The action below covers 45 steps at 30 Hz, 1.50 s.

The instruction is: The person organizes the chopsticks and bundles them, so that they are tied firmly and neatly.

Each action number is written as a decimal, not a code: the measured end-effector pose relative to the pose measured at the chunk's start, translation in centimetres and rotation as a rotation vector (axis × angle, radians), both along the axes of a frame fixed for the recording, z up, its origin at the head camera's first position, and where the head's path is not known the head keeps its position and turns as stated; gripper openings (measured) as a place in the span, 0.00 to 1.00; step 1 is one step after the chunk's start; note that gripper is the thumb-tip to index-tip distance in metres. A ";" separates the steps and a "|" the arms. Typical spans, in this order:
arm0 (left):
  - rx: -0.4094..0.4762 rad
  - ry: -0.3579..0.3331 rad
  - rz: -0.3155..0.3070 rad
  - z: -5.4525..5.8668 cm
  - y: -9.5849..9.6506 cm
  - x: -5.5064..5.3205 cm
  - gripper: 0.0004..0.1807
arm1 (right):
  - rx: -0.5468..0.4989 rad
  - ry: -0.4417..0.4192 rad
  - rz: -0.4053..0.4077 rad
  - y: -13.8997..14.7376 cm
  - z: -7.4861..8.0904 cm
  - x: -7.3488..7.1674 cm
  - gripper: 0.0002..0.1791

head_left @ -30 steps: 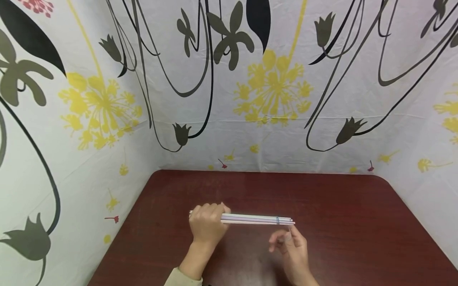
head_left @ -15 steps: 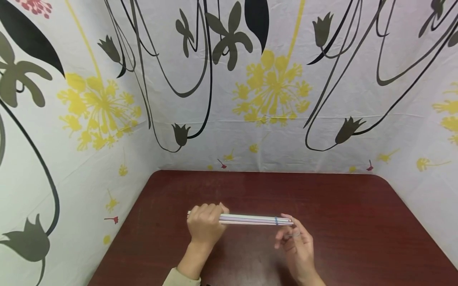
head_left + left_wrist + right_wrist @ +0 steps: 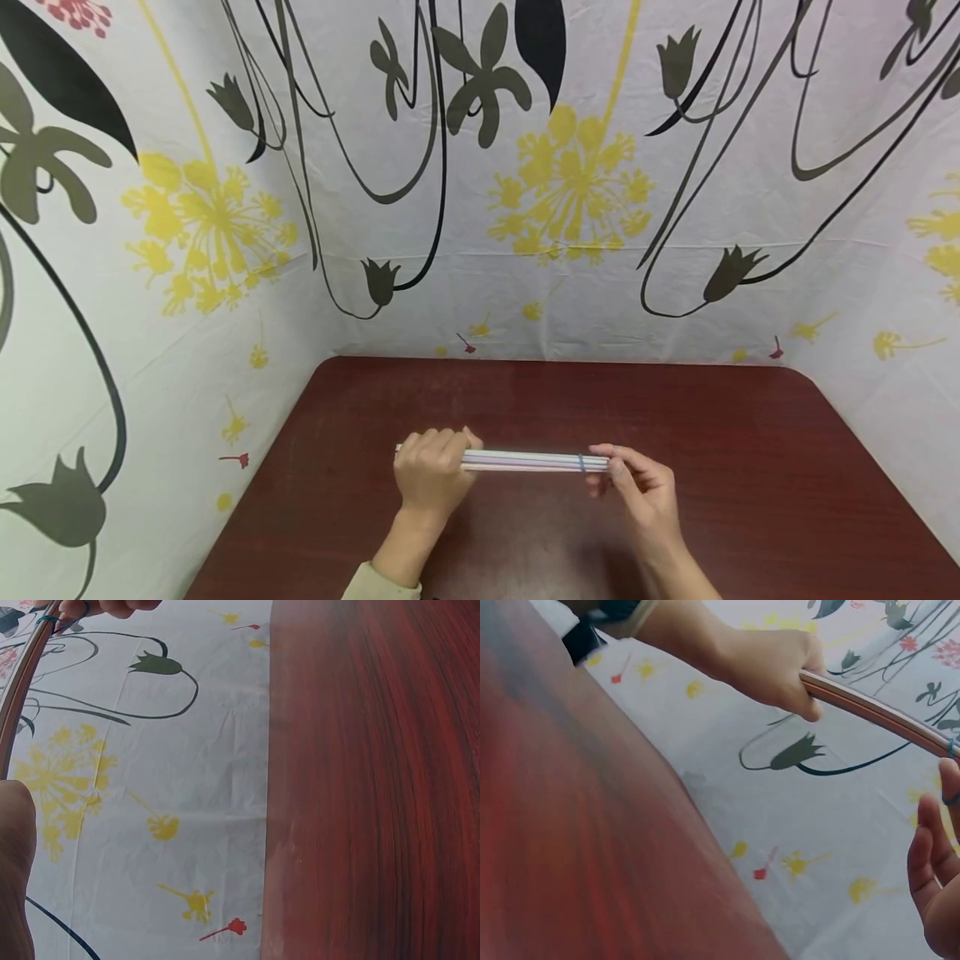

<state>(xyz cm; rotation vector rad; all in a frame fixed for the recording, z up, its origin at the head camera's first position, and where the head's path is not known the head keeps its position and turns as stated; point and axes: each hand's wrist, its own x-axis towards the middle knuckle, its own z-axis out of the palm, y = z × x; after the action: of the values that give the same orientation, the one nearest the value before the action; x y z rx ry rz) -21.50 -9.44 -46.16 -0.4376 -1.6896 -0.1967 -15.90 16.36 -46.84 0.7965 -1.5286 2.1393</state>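
Note:
My left hand (image 3: 433,468) grips one end of a bundle of thin, straight, pale sticks (image 3: 525,460), held level above the table. Near the bundle's right end a blue rubber band (image 3: 581,462) goes round the sticks. My right hand (image 3: 645,492) is at that end, thumb and fingers bent about the tips. In the left wrist view, part of the band (image 3: 46,619) stretches from the sticks to the right hand's fingers. The right wrist view shows blue band at the right fingers too, and the left hand (image 3: 776,671) round the far end. The left palm hides its part of the sticks.
A dark red-brown table (image 3: 720,450) with rounded far corners lies under the hands. White cloth (image 3: 465,217) printed with yellow, grey and red flowers hangs behind it and along both sides.
My right hand has moved right and slightly up, from below the bundle's tip to around its end, fingers now bent about it. The left hand and the sticks stay nearly still.

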 end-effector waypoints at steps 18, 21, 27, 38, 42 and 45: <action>-0.035 -0.054 -0.038 -0.4 0.8 0.3 0.23 | 0.295 -0.255 0.146 1.8 1.5 -0.4 0.08; -0.041 -0.052 -0.051 -0.4 0.9 0.3 0.22 | 0.300 -0.259 0.232 1.8 1.5 -0.4 0.09; -0.012 -0.070 -0.056 -0.3 0.5 0.4 0.22 | 0.246 -0.178 0.344 1.8 1.5 -0.3 0.16; 0.006 -0.069 -0.054 0.0 0.3 0.3 0.22 | -0.020 0.103 0.030 0.4 0.2 -0.1 0.24; 0.013 -0.074 -0.040 -0.1 0.2 0.3 0.22 | -0.032 0.153 0.072 0.5 0.0 -0.2 0.23; 0.012 -0.076 -0.032 0.0 0.1 0.2 0.23 | -0.015 0.161 0.096 0.8 0.1 -0.1 0.23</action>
<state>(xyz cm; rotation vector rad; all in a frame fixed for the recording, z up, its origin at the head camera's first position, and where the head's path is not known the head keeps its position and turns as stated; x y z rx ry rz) -21.27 -9.39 -46.20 -0.4536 -1.7558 -0.2498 -16.03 17.15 -46.76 1.0289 -1.4170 2.0943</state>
